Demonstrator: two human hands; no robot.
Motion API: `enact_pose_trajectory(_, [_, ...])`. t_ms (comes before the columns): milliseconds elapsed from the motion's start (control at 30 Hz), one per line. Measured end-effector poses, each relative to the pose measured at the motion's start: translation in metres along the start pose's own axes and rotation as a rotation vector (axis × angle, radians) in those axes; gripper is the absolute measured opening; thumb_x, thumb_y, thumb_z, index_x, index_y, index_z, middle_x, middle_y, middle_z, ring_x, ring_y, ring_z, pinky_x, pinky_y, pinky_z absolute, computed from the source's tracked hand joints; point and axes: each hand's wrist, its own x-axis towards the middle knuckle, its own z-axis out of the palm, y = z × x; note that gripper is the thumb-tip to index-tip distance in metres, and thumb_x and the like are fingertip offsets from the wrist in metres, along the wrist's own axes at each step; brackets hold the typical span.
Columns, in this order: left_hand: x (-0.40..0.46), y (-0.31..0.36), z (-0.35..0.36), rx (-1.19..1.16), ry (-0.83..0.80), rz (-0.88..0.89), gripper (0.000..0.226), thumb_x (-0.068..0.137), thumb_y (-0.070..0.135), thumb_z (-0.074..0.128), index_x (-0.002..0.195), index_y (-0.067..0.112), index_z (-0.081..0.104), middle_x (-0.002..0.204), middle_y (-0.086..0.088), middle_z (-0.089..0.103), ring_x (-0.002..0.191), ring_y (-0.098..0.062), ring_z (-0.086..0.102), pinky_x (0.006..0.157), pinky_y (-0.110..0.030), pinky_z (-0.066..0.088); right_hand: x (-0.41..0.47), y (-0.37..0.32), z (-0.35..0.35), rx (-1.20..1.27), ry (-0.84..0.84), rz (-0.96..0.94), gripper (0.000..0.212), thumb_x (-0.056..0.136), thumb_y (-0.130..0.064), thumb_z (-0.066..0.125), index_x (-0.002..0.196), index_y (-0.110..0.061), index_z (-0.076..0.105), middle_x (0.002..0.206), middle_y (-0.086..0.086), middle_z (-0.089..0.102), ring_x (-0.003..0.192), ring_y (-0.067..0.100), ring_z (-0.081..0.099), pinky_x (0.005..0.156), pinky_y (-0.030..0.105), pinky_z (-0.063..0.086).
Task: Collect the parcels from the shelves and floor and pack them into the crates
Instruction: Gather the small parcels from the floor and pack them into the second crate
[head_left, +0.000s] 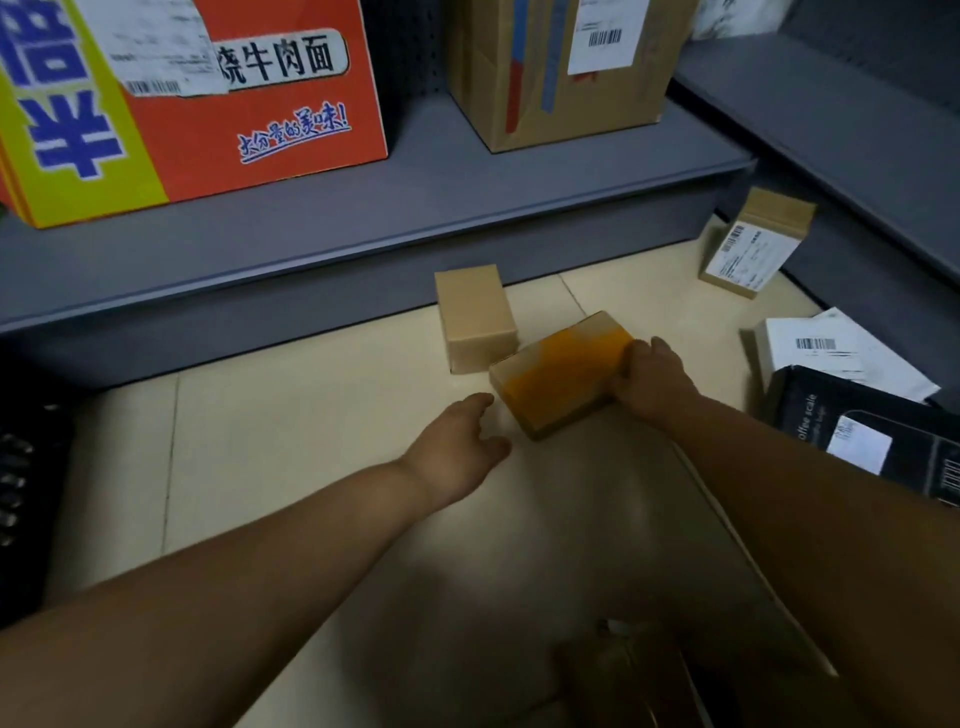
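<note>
From the head camera, the right hand grips the right end of a flat cardboard box with yellow tape across its top, lying on the pale tiled floor. The left hand hovers just left of that box, fingers loosely spread and holding nothing. Touching the taped box's far-left corner stands a plain brown box, smooth and blocky, close against the base of the grey metal shelf. On the shelf sit a large glossy orange and yellow carton on the left and a taller brown carton with a white label. Far right on the floor stands a small labelled box; nearer lie a white parcel and a black box.
</note>
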Motion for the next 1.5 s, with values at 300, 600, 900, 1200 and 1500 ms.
enact_pose_trajectory(300, [0.014,-0.017,0.011,-0.239,-0.034,-0.174,0.061,0.093,0.018,0.053,0.147,0.022,0.025,0.145,-0.005,0.041,0.127,-0.022,0.046,0.106,-0.029,0.036,0.004,0.000,0.019,0.126,-0.003,0.081,0.057,0.089,-0.029,0.056,0.136,-0.006,0.034,0.130,0.018,0.044,0.119,0.035,0.044,0.094,0.043,0.040])
enact_pose_trajectory(600, [0.003,-0.026,0.006,-0.510,-0.030,-0.313,0.024,0.091,0.006,0.055,0.101,0.027,0.050,0.089,0.007,0.061,0.087,-0.013,0.060,0.075,-0.025,0.047,-0.032,-0.020,0.022,0.010,-0.187,0.050,0.042,0.086,-0.032,0.060,0.121,-0.012,0.052,0.126,0.015,0.051,0.116,0.033,0.047,0.099,0.041,0.041])
enact_pose_trajectory(900, [-0.026,-0.029,-0.049,-0.678,0.103,-0.309,0.066,0.093,0.009,0.052,0.149,0.013,0.017,0.115,-0.009,0.059,0.090,-0.019,0.060,0.079,-0.030,0.046,-0.065,-0.043,-0.005,0.505,-0.080,0.008,0.030,0.086,-0.019,0.061,0.115,-0.014,0.052,0.115,0.010,0.057,0.099,0.023,0.055,0.091,0.040,0.049])
enact_pose_trajectory(1200, [-0.056,-0.020,-0.111,-0.845,0.235,-0.222,0.033,0.098,0.046,0.036,0.111,0.021,0.053,0.106,-0.006,0.058,0.099,-0.024,0.058,0.091,-0.049,0.050,-0.097,-0.096,-0.023,1.147,-0.098,0.229,0.038,0.098,-0.048,0.033,0.115,-0.019,0.053,0.105,0.007,0.060,0.098,0.024,0.060,0.088,0.040,0.053])
enact_pose_trajectory(1500, [-0.094,-0.024,-0.154,-0.804,0.350,-0.044,0.038,0.078,-0.017,0.051,0.105,0.010,0.051,0.089,-0.004,0.052,0.079,-0.018,0.054,0.060,-0.030,0.048,-0.125,-0.133,-0.029,1.325,-0.086,0.262,0.012,0.087,0.001,0.055,0.096,-0.003,0.049,0.098,0.024,0.068,0.083,0.029,0.070,0.076,0.033,0.055])
